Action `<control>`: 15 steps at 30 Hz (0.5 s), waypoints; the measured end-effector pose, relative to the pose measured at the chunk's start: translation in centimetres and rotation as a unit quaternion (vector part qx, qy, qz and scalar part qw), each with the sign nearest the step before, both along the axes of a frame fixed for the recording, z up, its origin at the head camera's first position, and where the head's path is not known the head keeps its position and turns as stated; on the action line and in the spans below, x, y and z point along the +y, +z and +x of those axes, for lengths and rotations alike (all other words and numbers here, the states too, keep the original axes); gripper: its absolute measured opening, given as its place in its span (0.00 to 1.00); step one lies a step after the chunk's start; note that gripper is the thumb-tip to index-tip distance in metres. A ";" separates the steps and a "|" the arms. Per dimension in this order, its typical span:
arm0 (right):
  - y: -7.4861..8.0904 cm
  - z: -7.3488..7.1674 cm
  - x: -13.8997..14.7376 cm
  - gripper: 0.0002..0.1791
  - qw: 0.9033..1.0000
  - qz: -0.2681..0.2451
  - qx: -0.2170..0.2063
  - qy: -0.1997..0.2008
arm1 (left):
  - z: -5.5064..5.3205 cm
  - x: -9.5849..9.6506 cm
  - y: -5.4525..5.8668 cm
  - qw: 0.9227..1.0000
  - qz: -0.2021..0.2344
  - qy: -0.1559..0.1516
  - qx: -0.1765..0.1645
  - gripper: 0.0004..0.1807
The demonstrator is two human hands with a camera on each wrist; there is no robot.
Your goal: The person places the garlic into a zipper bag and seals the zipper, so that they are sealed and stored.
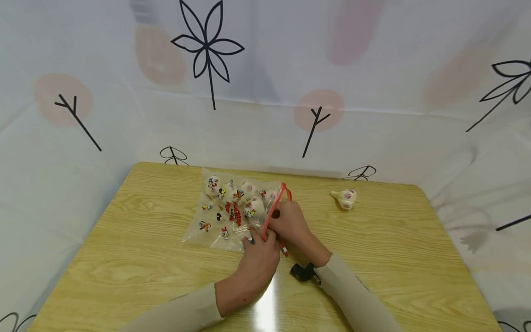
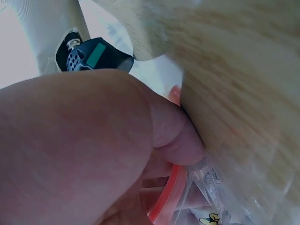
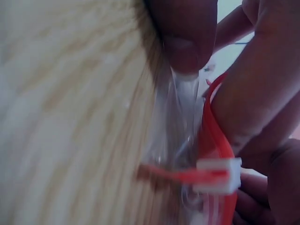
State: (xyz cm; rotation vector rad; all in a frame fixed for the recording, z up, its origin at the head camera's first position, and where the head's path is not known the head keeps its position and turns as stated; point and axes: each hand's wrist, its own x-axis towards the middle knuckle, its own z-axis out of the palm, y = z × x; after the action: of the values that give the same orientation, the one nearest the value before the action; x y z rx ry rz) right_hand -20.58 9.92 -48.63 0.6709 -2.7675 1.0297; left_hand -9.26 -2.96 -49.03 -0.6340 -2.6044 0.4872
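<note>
A clear zip bag [image 1: 215, 216] printed with cartoon figures lies on the table, with several garlic bulbs [image 1: 249, 190] inside. Its red zip strip [image 1: 283, 188] faces right, and the mouth bows apart. My left hand [image 1: 259, 260] pinches the bag's near edge beside the strip; in the left wrist view the thumb [image 2: 180, 140] lies over the plastic. With curled fingers, my right hand [image 1: 290, 223] grips the bag at the red strip, its fingertips hidden. A white slider [image 3: 218, 176] sits on the strip in the right wrist view.
One loose garlic bulb [image 1: 346, 199] lies on the wooden table [image 1: 373, 258] to the right of the bag. A black wrist camera [image 1: 303, 272] is on the right forearm. Patterned white cloth [image 1: 257, 133] hangs behind the table and at both sides.
</note>
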 end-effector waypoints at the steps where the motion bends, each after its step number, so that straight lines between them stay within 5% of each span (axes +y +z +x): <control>1: -0.1 0.0 -0.1 0.21 1.000 -0.003 -0.003 -0.007 | 0.0 0.0 0.0 1.000 0.000 -0.003 -0.003 0.20; 8: -0.4 0.0 -0.8 0.24 0.998 -0.039 -0.005 -0.052 | 0.1 0.0 0.0 0.999 0.008 -0.012 0.036 0.17; 12: -0.4 0.2 -1.1 0.19 0.996 -0.065 -0.009 -0.056 | 0.1 0.1 -0.5 0.997 0.026 -0.012 0.074 0.17; 15: -0.4 0.2 -1.1 0.16 0.996 -0.073 -0.011 -0.050 | 0.1 0.1 -0.5 0.997 0.027 -0.009 0.072 0.17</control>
State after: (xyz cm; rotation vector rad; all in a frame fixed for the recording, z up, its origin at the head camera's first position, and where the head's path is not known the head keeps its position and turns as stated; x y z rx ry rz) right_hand -20.34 8.83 -49.01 0.4997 -2.6803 1.2107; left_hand -9.20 -2.83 -49.51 -0.5821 -2.4663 0.4371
